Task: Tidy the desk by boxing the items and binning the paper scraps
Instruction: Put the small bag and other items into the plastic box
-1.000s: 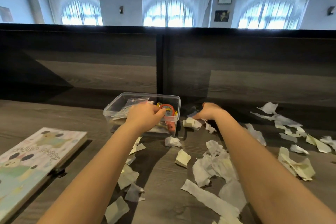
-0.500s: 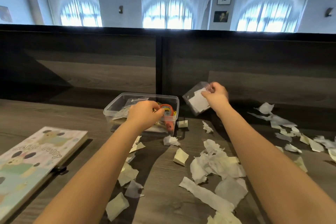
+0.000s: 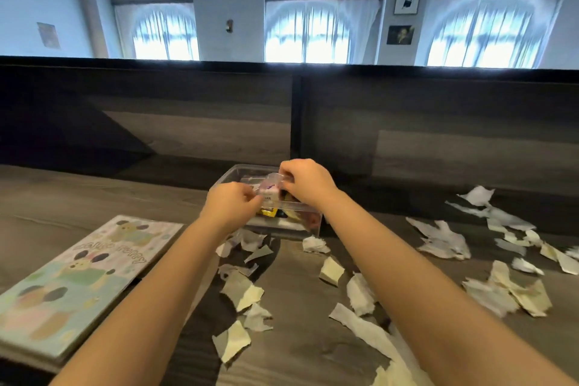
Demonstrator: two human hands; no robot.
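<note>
A clear plastic box [image 3: 293, 224] stands on the wooden desk near the back partition, with several small colourful items inside. Over its open top, my right hand [image 3: 305, 182] pinches a small clear packet [image 3: 268, 186] with white contents. My left hand [image 3: 230, 205] grips the packet's near left edge at the box's front rim. Torn paper scraps lie scattered on the desk: one group [image 3: 242, 291] in front of the box, another [image 3: 501, 288] to the right.
A pastel picture book [image 3: 72, 279] with cartoon animals lies flat at the desk's left front. A dark wooden partition [image 3: 294, 122] rises right behind the box. More scraps [image 3: 363, 320] lie between my forearms.
My right hand lifted the clear packet from the desk right of the box and carried it left over the box. My left hand rose from the box's front to grip the packet too.
</note>
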